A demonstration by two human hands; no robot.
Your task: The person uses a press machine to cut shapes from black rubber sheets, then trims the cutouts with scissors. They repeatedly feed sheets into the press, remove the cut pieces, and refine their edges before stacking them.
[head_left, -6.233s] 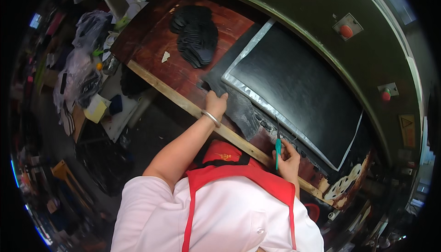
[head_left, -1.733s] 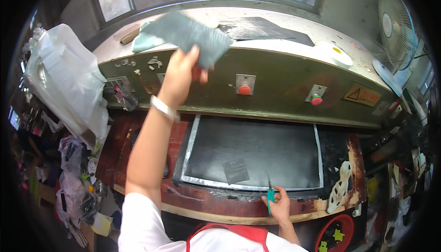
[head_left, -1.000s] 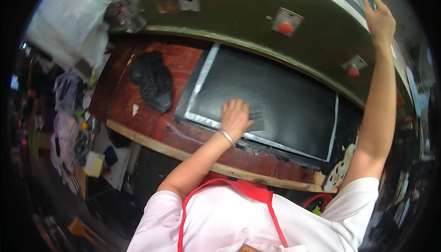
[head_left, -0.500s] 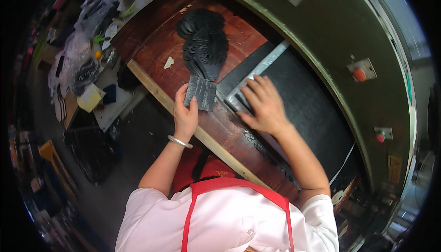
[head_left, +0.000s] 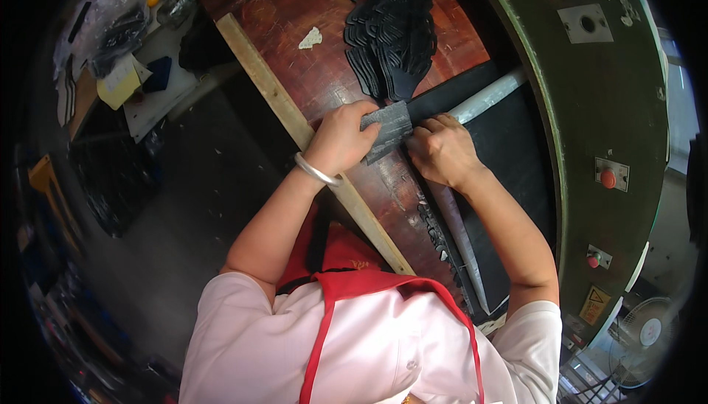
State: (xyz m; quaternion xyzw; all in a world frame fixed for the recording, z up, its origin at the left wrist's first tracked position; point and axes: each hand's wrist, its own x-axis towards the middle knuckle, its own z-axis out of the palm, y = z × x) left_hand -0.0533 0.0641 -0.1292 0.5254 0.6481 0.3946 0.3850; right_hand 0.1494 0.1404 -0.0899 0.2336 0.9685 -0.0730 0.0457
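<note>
The person wears a pale pink short-sleeved shirt point(head_left: 369, 352) with a small button showing near the lower front. Over it lies a red apron point(head_left: 346, 271), its straps running down across both shoulders in a narrow V. Both forearms are bare. A plain silver bangle point(head_left: 317, 172) circles the wrist of the left hand point(head_left: 343, 138); the right hand point(head_left: 442, 152) wears nothing.

A worn reddish-brown wooden workbench point(head_left: 295, 6) edged with a pale timber strip point(head_left: 273, 98) stands against a dark green metal machine housing point(head_left: 590, 102) with red push buttons point(head_left: 608, 179), above a dim grey floor point(head_left: 169, 183), a cluttered side table point(head_left: 140, 72) and a white fan point(head_left: 649, 332).
</note>
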